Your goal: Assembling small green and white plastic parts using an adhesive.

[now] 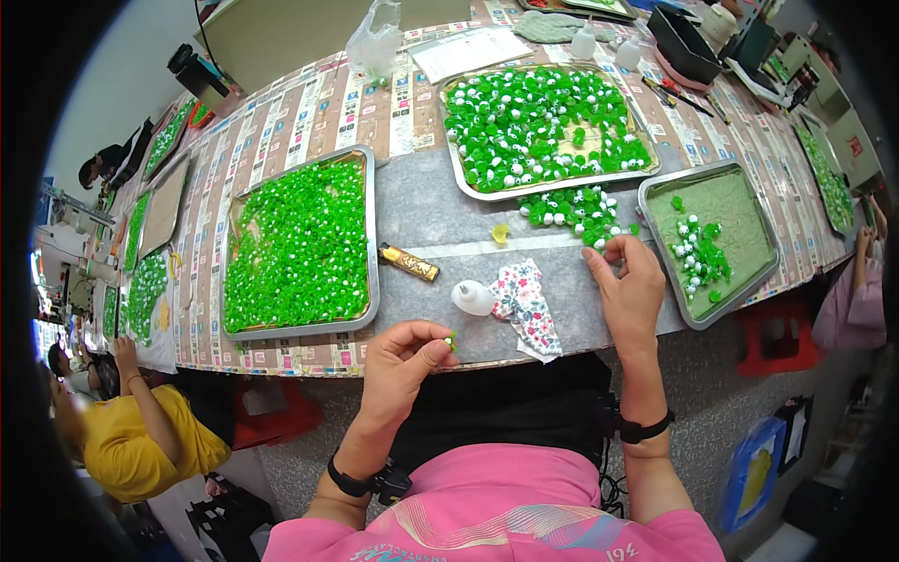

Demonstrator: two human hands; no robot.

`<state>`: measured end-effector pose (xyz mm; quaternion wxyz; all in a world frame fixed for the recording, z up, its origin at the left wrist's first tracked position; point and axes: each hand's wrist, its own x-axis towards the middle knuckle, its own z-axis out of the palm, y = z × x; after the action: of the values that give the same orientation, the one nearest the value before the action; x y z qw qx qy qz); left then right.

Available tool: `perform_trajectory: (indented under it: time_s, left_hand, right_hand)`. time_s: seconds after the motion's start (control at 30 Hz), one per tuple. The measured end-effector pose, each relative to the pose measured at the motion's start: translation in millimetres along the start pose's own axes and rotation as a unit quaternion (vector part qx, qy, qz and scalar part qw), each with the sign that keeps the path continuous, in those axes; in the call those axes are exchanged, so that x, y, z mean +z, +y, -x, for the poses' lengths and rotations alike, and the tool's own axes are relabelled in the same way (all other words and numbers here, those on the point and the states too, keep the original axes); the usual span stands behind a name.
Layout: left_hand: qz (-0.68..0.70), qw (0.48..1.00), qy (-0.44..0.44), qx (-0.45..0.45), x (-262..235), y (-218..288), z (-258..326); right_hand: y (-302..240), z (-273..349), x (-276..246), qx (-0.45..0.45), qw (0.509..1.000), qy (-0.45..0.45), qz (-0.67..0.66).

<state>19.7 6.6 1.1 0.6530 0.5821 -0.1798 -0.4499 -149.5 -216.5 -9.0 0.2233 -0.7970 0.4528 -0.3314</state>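
Observation:
My left hand (401,367) is closed in a pinch near the table's front edge, with a small green plastic piece (452,341) between thumb and fingertips. Farther right, my right hand (629,292) has its thumb and index finger curled at the near edge of a loose pile of green and white pieces (571,212). What its fingertips hold is too small to make out. Between the hands stand a white squeeze bottle (473,298) and a crumpled floral cloth (526,302), touching each other. A black-and-gold tube-shaped object (409,262) lies left of them.
A metal tray of green pieces (371,234) sits at left. Another tray (506,195), with green pieces and white balls, stands behind. At right a green-lined tray (758,234) holds a small cluster. A yellow scrap (500,233) lies mid-table. A person in yellow (154,440) works at far left.

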Motion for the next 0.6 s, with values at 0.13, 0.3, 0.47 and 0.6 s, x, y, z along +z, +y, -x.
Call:
perform_trajectory:
  time_s: [0.13, 0.3, 0.47, 0.6]
  left_hand:
    - [0.008, 1.000, 0.002, 0.003, -1.2, -2.0, 1.5]
    - [0.013, 0.999, -0.028, 0.012, 4.7, -1.1, 4.3]
    - [0.057, 0.995, -0.076, -0.022, 21.4, -2.4, 5.8]
    - [0.085, 0.991, -0.100, -0.041, 32.7, -3.0, 4.7]
  right_hand:
    - [-5.7, -1.6, -1.0, 0.022, 0.998, -0.037, -0.053]
    - [-6.8, 16.9, -8.7, 0.085, 0.950, -0.076, -0.290]
    - [-28.3, 39.1, -31.0, 0.198, 0.822, -0.225, -0.484]
    - [-44.2, 55.7, -28.9, 0.173, 0.784, -0.274, -0.529]
